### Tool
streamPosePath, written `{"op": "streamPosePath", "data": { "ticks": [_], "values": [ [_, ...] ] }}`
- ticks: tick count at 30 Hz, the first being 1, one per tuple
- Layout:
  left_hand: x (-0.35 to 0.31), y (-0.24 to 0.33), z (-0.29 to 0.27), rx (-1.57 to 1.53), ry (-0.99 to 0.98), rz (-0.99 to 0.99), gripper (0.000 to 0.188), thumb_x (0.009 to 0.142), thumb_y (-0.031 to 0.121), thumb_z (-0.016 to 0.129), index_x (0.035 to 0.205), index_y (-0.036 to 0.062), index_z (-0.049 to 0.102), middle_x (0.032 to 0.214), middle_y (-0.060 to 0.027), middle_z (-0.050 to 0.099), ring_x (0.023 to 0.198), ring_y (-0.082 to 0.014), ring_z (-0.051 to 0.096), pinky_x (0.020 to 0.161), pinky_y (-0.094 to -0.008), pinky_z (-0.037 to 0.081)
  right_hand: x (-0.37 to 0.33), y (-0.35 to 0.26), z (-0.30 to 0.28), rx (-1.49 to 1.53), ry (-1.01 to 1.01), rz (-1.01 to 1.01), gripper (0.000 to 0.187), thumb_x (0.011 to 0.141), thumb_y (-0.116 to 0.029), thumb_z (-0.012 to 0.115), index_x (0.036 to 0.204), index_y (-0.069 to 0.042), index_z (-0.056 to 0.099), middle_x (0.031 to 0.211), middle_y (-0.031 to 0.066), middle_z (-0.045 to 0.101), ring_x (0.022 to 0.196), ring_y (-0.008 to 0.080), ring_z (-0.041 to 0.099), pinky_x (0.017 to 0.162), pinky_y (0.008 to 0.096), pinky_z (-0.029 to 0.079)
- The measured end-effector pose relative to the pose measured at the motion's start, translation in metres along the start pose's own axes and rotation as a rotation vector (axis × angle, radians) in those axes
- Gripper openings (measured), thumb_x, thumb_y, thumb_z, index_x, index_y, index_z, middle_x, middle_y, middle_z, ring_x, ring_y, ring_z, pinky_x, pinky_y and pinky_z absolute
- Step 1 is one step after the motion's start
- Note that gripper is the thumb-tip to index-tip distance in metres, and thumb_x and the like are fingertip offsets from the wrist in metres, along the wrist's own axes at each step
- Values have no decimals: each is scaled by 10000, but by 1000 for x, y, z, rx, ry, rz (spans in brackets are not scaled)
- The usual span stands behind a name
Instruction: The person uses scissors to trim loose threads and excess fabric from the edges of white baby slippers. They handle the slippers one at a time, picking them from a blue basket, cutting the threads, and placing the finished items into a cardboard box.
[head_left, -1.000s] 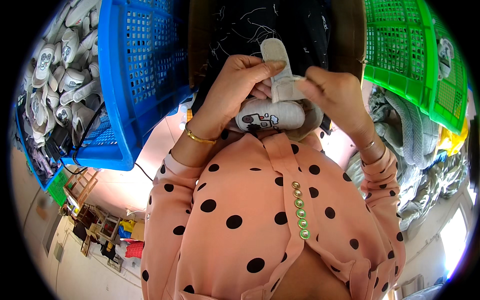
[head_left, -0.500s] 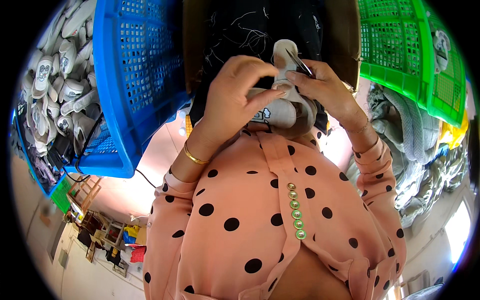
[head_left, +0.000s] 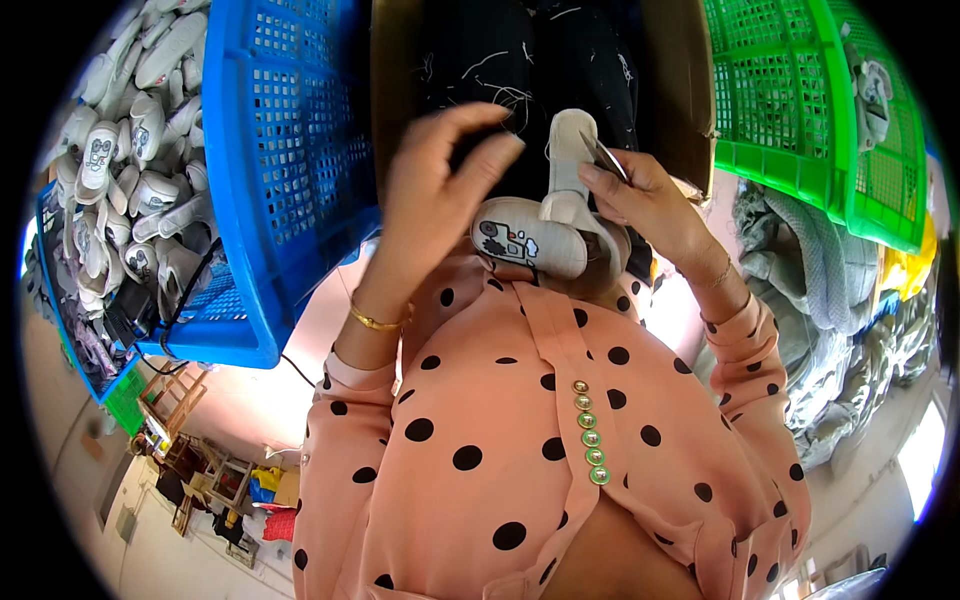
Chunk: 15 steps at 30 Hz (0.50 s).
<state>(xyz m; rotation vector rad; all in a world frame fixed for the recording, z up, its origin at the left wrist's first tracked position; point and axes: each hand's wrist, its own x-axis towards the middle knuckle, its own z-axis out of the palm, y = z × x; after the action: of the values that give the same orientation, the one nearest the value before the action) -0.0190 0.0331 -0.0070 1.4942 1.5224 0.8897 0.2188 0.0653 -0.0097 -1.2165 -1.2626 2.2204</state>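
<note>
My right hand [head_left: 650, 200] is closed around a pair of small metal thread snips [head_left: 605, 158], whose pointed tip lies over the pale tongue of a shoe upper. Its fingers also press on the edge of that light grey fabric shoe upper [head_left: 555, 245], which rests against my lap, its tongue pointing away from me. A dark cartoon print marks the left side of the upper. To the left of it hovers my left hand [head_left: 445, 185], slightly blurred, thumb and fingers apart, with nothing visible between them.
On the left, a blue plastic crate [head_left: 290, 130] stands close by, and a heap of similar shoe uppers [head_left: 130, 160] lies beyond it. A green crate [head_left: 790, 100] is at the right above grey fabric bundles [head_left: 815, 250]. Loose threads [head_left: 515, 95] cling to black cloth ahead.
My left hand has drawn away from the shoe upper toward the left, uncovering its print. The right hand keeps its hold, shifting slightly downward in the view with the snips and upper.
</note>
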Motion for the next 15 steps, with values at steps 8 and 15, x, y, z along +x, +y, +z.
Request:
{"op": "streamPosePath", "data": {
  "ticks": [8, 15],
  "values": [
    [2, 1, 38, -367, -9, -170, 110, 925, 109, 661, 937, 1, 678, 854, -56, 703, 765, -76, 661, 638, -191, 523, 3, 2, 5, -473, 197, -236, 249, 975, -215, 594, 976, 31, 628, 719, 82, 610, 622, 90, 496, 595, 251, 466],
    [8, -2, 37, -726, 75, -310, 176, 1011, 181, 530, 1015, 19, 599, 980, -89, 696, 797, -166, 698, 680, -272, 577, 15, 3, -1, -599, 285, -296, 233, 954, -189, 618, 906, 39, 606, 681, 139, 580, 565, 130, 463, 558, 281, 457]
  ]
}}
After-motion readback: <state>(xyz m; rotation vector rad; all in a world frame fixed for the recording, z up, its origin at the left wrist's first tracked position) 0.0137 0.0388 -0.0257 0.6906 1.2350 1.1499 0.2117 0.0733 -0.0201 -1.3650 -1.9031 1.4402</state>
